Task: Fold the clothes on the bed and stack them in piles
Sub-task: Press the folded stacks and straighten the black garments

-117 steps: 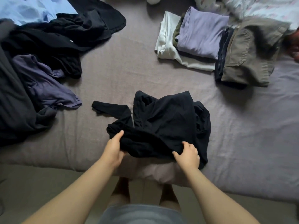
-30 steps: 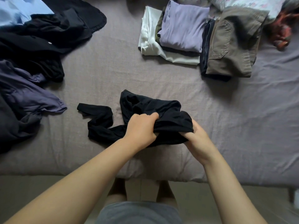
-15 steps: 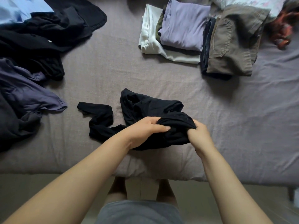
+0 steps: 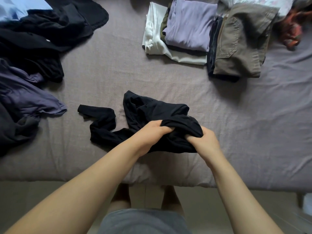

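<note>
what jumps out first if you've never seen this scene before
Both hands, the left hand and right hand, grip a bunched black garment at the bed's near edge. Far right sit folded piles, a lilac top beside khaki trousers. Unfolded dark clothes sprawl at the left.

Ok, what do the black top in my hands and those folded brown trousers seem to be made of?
Black top: looks like a soft, matte knit, perhaps jersey; it bunches limply where the left hand and right hand grip it. Brown trousers: seemingly stiffer woven cotton, twill-like, with stitched seams and a flat patch pocket.
</note>
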A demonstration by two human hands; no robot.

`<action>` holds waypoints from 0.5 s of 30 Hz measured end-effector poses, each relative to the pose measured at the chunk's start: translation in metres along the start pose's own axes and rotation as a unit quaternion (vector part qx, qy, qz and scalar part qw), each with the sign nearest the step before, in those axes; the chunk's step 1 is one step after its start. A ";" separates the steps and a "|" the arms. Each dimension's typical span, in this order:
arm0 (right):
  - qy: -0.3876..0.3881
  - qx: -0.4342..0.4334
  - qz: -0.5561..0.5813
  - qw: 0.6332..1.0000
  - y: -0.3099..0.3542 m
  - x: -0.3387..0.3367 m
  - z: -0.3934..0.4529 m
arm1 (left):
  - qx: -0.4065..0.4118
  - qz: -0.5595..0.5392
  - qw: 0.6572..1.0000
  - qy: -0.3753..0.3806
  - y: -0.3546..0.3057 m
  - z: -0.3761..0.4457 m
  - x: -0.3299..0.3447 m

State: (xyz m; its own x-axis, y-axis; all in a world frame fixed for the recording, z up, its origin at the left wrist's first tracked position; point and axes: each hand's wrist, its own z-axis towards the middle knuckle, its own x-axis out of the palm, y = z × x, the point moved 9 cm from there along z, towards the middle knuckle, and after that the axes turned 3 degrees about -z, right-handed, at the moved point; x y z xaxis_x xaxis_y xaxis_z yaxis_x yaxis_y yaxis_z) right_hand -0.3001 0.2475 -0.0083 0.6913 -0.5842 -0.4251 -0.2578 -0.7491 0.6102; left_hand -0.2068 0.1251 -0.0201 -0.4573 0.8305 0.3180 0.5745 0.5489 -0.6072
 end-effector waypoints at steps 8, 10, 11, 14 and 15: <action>0.132 0.010 0.271 0.953 -0.004 0.033 -0.014 | 0.058 0.334 0.921 -0.191 -0.006 -0.003 -0.034; 0.222 0.003 0.330 0.917 0.001 0.043 -0.025 | 0.056 0.293 0.932 -0.208 -0.002 -0.001 -0.038; 0.218 -0.006 0.289 0.932 0.001 0.040 -0.025 | 0.054 0.281 0.939 -0.190 0.001 0.003 -0.035; 0.023 -0.020 0.037 0.999 -0.009 0.009 -0.015 | 0.046 0.181 0.976 -0.111 0.008 0.005 -0.014; -0.027 -0.021 -0.001 0.999 -0.009 0.002 -0.012 | 0.038 0.138 0.986 -0.083 0.010 0.003 -0.004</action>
State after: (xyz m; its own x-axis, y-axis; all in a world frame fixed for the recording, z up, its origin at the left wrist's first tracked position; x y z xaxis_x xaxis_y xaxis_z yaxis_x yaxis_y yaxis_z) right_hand -0.2884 0.2574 -0.0064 0.6548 -0.5992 -0.4606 -0.2273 -0.7374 0.6361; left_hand -0.2014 0.1266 -0.0300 -0.3992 0.9168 0.0138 0.6432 0.2907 -0.7083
